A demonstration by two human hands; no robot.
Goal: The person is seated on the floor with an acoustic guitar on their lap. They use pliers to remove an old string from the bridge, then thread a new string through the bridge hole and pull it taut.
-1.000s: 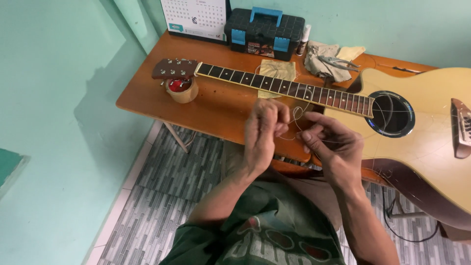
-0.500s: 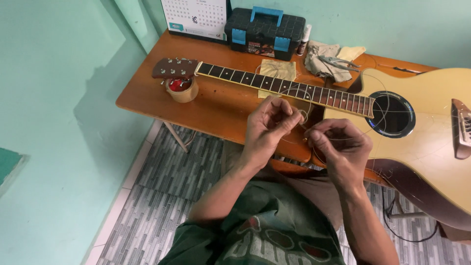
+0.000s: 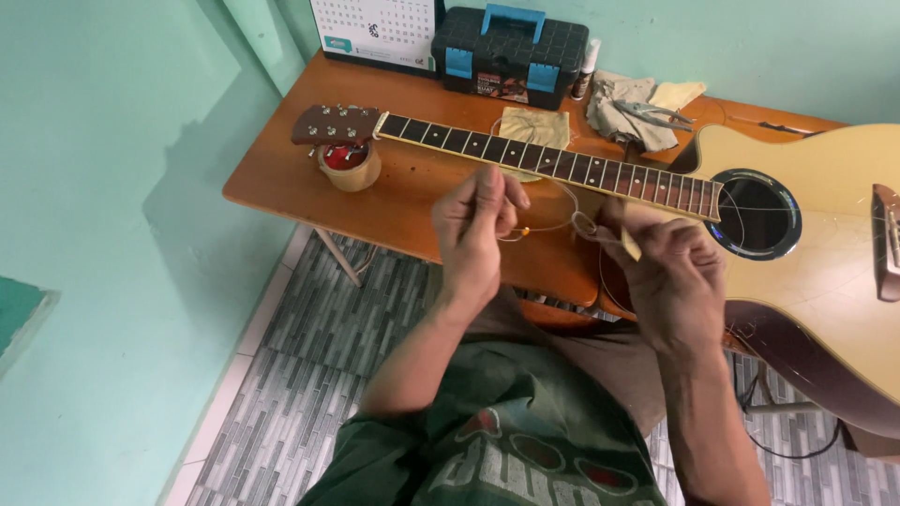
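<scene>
A home repair corner: guitar (image 3: pixel 656 187) on wooden table (image 3: pixel 281 178), toolbox (image 3: pixel 511 52).

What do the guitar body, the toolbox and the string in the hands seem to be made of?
Guitar body: apparently wood, pale glossy top with darker brown side. Toolbox: likely moulded plastic, matte black with blue handle and latches. String, pinched between left hand and right hand: thin, coiled, probably metal wire with a small brass-coloured end.

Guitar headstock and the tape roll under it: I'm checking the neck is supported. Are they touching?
Touching. The head view shows the guitar headstock lying across the top of the tape roll, no gap visible between them.
</scene>
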